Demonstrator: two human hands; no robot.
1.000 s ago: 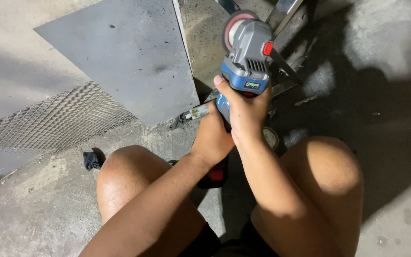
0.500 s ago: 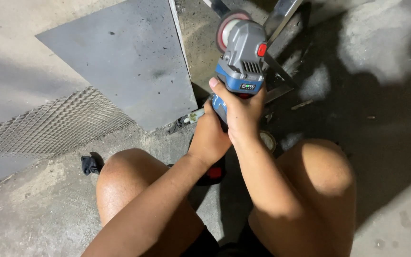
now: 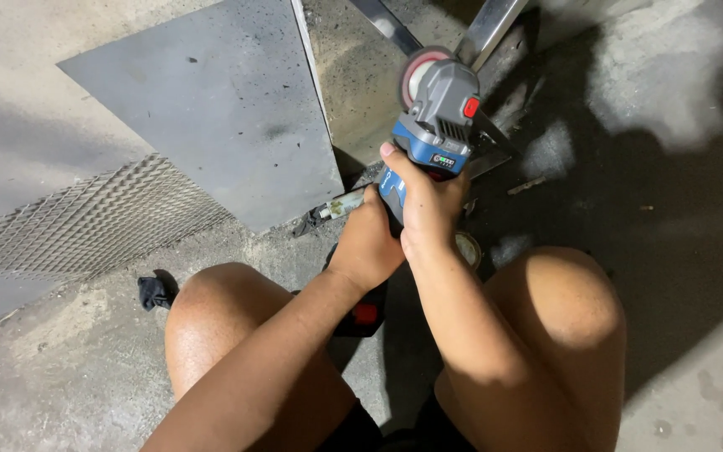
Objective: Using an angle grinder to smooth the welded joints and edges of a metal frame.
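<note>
The person crouched over a blue and grey cordless angle grinder (image 3: 433, 138) with a reddish disc, and the step in hand looked like grinding: the disc end sat against the bright metal bars (image 3: 487, 29) just beyond the tool, on the concrete floor (image 3: 60, 377). The right hand (image 3: 428, 205) was clamped around the grinder's blue body, and the left hand (image 3: 370, 243) was closed on the side handle (image 3: 336, 205) that stuck out to the grinder's left. To the left of the grinder lay a flat grey metal sheet (image 3: 202, 109), and beyond that a panel of expanded metal mesh (image 3: 77, 226). The next move probably called for steady two-handed pressure and a firm wrist against kickback. Compared with a second earlier, the grinder seemed to have tilted slightly, with both hands unchanged in their hold.
</note>
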